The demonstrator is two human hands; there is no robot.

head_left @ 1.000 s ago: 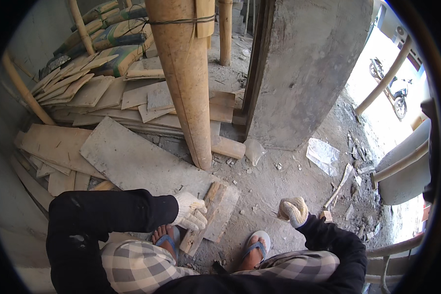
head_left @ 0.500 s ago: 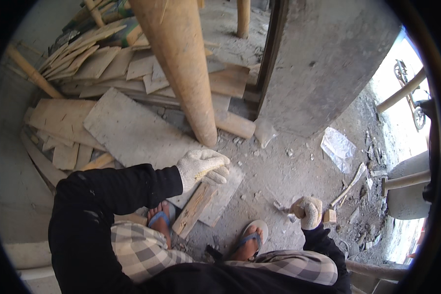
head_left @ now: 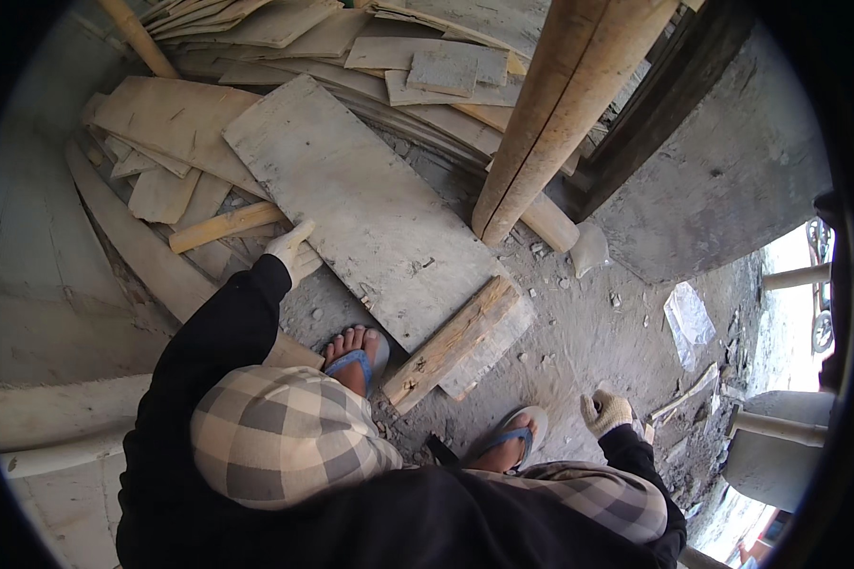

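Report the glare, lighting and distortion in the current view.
Head view: daylight blows out the ground outside at right; head view: soft light on the gray plywood board, without hard shadows across it; head view: corners fall black beyond the fisheye circle; head view: the left gloved hand shows distinctly at the board's edge.

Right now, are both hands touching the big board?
No: the left hand is at the edge of the board, but the right hand is well apart.
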